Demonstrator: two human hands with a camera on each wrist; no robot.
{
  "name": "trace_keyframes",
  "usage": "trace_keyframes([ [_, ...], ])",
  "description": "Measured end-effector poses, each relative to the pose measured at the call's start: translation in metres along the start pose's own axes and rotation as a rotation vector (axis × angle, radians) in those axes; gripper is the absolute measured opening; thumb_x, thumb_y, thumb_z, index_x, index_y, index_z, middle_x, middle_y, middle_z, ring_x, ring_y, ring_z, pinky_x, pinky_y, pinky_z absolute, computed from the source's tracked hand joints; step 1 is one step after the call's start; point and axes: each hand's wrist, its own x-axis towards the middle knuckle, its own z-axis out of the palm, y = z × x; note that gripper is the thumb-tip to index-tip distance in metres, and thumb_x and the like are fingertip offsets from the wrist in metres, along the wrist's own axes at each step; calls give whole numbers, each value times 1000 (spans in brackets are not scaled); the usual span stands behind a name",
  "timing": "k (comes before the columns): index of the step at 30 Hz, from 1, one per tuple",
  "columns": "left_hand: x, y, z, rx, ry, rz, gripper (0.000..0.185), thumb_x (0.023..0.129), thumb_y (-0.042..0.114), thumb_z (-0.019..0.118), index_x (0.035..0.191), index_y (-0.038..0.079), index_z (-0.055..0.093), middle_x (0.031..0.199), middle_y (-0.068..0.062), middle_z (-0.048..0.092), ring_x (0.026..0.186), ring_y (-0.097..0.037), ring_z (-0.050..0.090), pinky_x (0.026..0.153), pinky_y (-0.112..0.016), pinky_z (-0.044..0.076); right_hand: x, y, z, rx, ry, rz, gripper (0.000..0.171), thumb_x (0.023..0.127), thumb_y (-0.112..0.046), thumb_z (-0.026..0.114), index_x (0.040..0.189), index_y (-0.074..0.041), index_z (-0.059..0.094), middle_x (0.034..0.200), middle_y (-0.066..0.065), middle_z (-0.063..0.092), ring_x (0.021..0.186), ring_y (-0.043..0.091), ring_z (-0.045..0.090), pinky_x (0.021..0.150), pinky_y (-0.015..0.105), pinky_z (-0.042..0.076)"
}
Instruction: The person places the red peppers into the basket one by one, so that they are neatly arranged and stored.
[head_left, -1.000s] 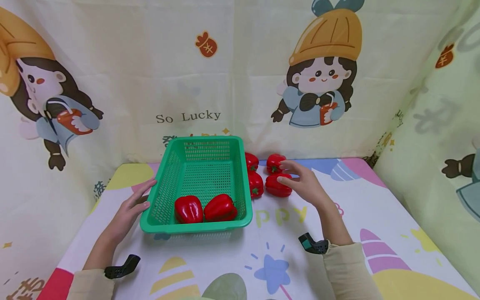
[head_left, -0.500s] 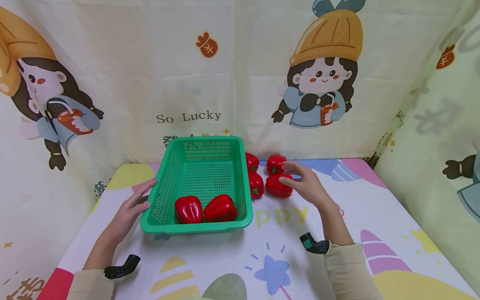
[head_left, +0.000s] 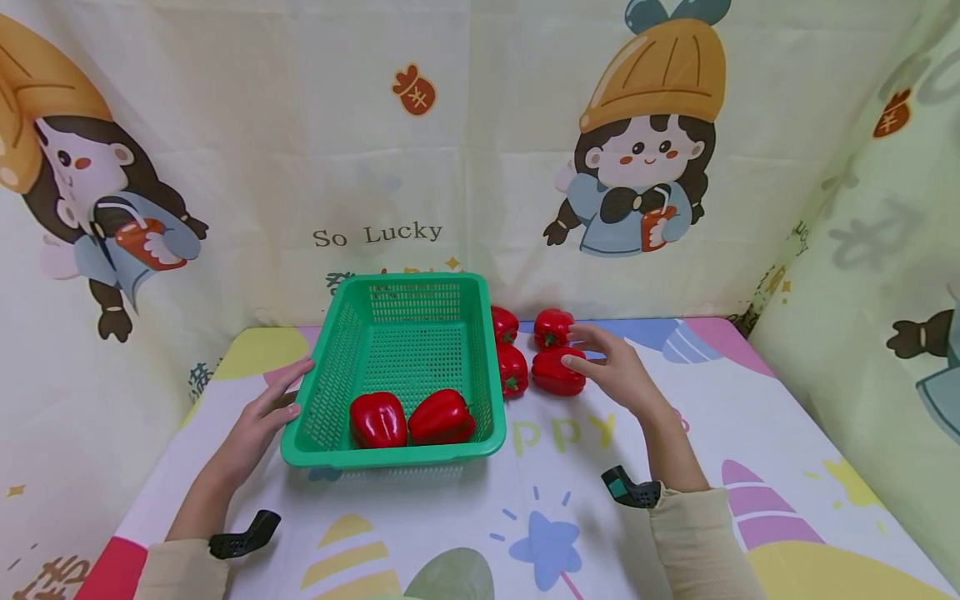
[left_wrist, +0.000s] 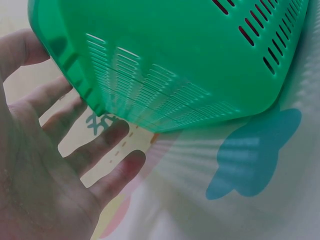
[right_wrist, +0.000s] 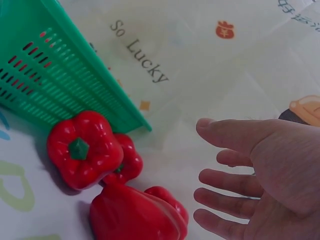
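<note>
A green plastic basket with slotted walls stands on the table, two red bell peppers inside its near end: one at left, another at right. At the basket's left rim, my left hand touches with extended fingers; the left wrist view shows its fingers spread beside the wall. My right hand hovers with loosely bent fingers just right of a bell pepper lying on its side, holding nothing. Behind that one is another bell pepper. Two more, the front one, sit against the basket's right side, partly hidden.
A patterned cloth covers the table. Printed fabric walls rise along the back and both sides. Each wrist carries a black device, one on the left wrist and one on the right wrist.
My right hand has shifted very slightly to the right. My left hand, the basket and the bell peppers stay where they were.
</note>
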Motion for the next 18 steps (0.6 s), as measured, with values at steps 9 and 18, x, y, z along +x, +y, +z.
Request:
trace_keyframes([
  [9,0,0,0,2,0,3,52,103,25,37,154,23,27,162,7,19,121,7,35,99,-77,22,1,6,1,18,7,18,61,88,-31,70,142,-19,45,138,13,54,127,33,51,100,51,46],
  [18,0,-1,0,5,-1,3,51,103,25,37,154,23,27,162,7,19,121,8,35,99,-78,21,0,10,0,25,26,45,63,88,-31,69,144,-15,44,140,14,52,127,33,51,97,50,49],
])
